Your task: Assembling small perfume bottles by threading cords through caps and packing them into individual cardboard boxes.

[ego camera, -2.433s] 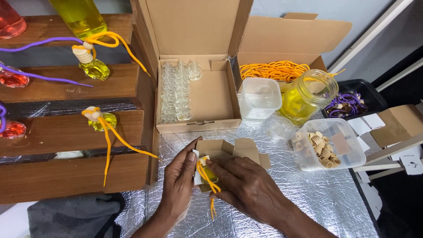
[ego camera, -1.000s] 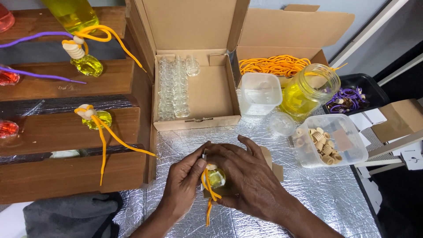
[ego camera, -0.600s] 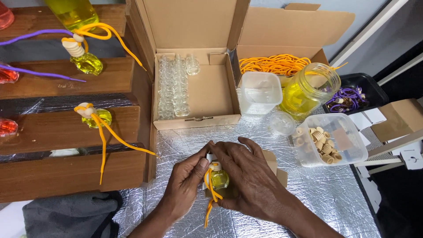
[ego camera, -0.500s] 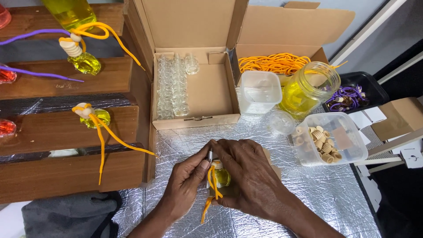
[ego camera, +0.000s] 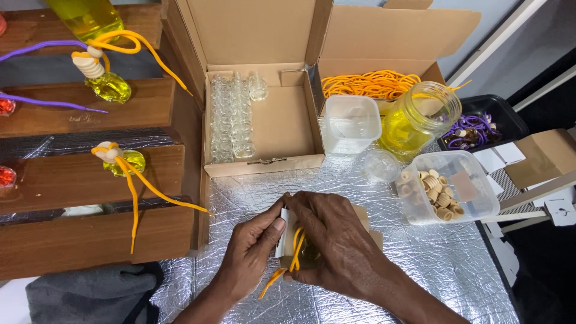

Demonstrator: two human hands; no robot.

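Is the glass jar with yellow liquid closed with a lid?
No, the glass jar stands open beside the clear tub of wooden rings, and nothing covers its mouth.

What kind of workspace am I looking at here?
Likely a small craft or packing bench: a foil-covered table, a cardboard box of empty glass vials, a tub of wooden caps, and finished yellow bottles on wooden steps.

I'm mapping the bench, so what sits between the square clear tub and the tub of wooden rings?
In the head view, a small round clear lid lies on the foil between the square clear tub and the tub of wooden rings.
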